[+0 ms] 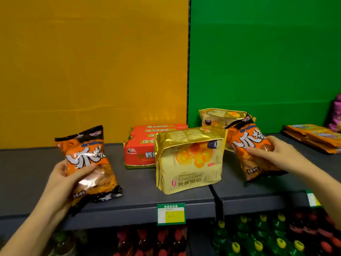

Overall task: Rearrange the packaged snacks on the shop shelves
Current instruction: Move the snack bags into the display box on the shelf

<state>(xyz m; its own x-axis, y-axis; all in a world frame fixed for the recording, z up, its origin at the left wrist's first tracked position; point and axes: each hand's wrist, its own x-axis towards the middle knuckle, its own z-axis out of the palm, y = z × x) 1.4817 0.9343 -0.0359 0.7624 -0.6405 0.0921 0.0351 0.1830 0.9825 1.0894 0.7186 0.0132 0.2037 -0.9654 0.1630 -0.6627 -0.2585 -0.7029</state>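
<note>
**Snack shelf: rearrangement part-way, two bags in hand**

Both hands are occupied. The left hand grips an orange snack bag with the thumb across its face and the fingers behind. The bag is upright near the front edge of the shelf, towards its left end. Whether its base rests on the shelf cannot be told.

The right hand holds a second orange bag of the same kind, fingers curled over its face. This bag is tilted on the right-hand shelf section and leans towards the rear gold pack.

Stock not in hand:
- A gold croissant pack stands at the front edge, just left of the join between the two shelf sections.
- A block of red biscuit packs lies behind it, towards the back edge.
- Flat orange packets lie at the right end.

Assessment: the work appears unfinished. The two matching orange bags are well apart, at opposite sides of the gold and red stock, and neither is set down squarely. The gold packs are not aligned with each other. Remaining, in my judgement: group like with like, stand the bags upright and face them forward.
</note>
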